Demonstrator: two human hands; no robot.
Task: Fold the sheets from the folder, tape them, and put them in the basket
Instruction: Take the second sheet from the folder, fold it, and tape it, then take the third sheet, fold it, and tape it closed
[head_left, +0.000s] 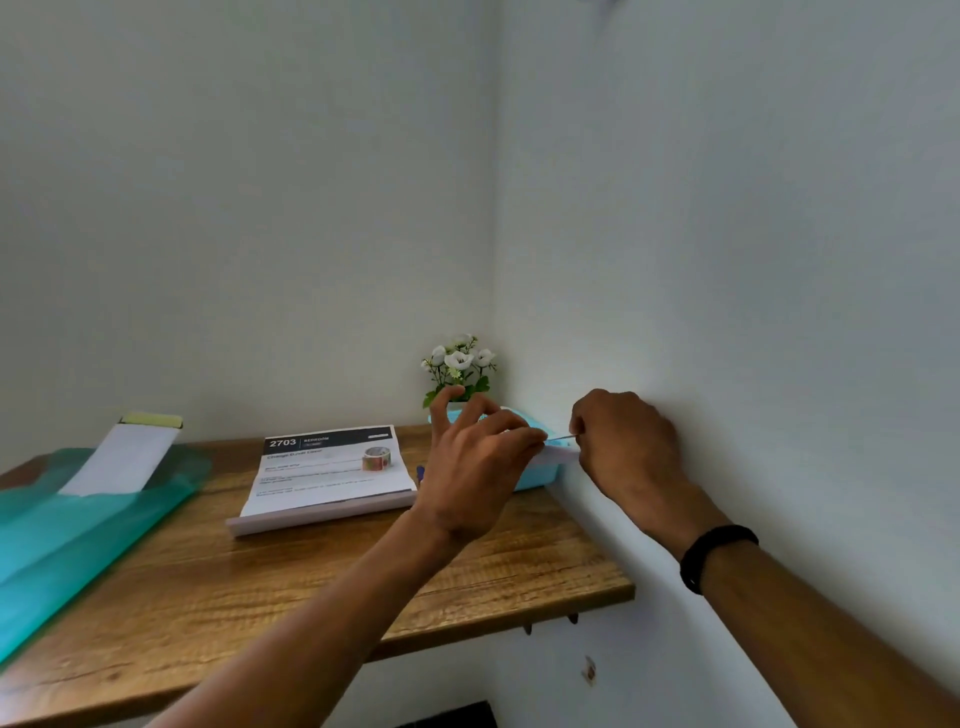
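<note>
A white folded sheet (558, 453) lies across the top of the light-blue basket (535, 479) in the table's back right corner. My left hand (475, 467) pinches the sheet's left end with thumb and forefinger, its other fingers raised. My right hand (623, 447), against the wall, pinches the sheet's thin right edge. A roll of patterned tape (376, 458) sits on a printed sheet headed "2703" (327, 470), which tops a paper stack. The green translucent folder (78, 519) lies at the left with a white sheet (122, 460) sticking out of it.
A small pot of white flowers (460, 364) stands behind the basket in the corner. A blue pen (420, 474) lies beside the paper stack. The wooden table (363, 582) meets the wall on the right, its front edge close to me.
</note>
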